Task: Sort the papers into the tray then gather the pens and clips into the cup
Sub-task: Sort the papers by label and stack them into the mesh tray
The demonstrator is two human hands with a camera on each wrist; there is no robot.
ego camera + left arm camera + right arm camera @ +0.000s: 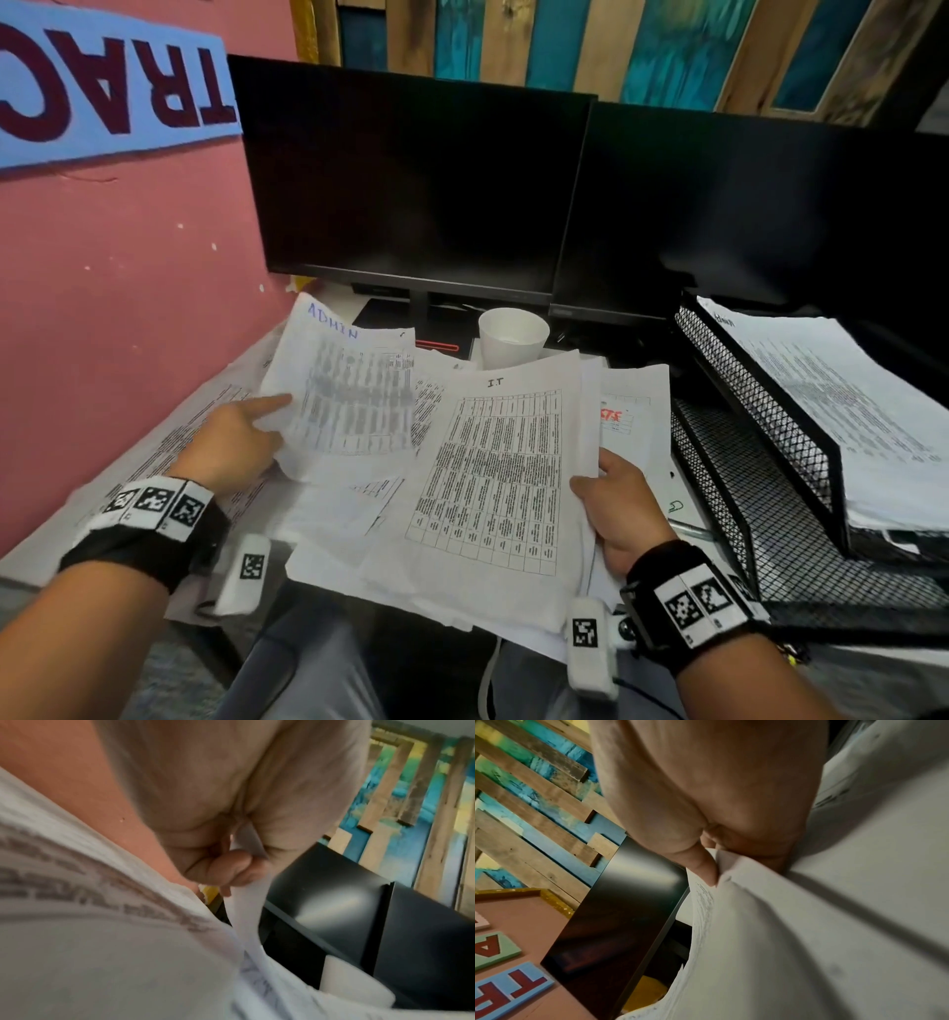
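Against the pink wall, loose papers [462,493] are lying fanned over the counter's front edge, thin, floppy and apt to slide, so the left hand [231,442] is pinching the ADMIN sheet's [344,390] edge while the right hand [624,509] is gripping the stack's right margin beside the mesh tray [760,411].

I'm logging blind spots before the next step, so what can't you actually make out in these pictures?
- Pens and clips: none clearly seen in the head view; loose papers cover the desk.
- Inside the white cup: head view angle hides the bottom.
- Lower level of the mesh tray: partly hidden by the upper level's stack.
- Left hand fingertips: left wrist view, blurred, behind the paper.
- Printed text: too small and blurred throughout.
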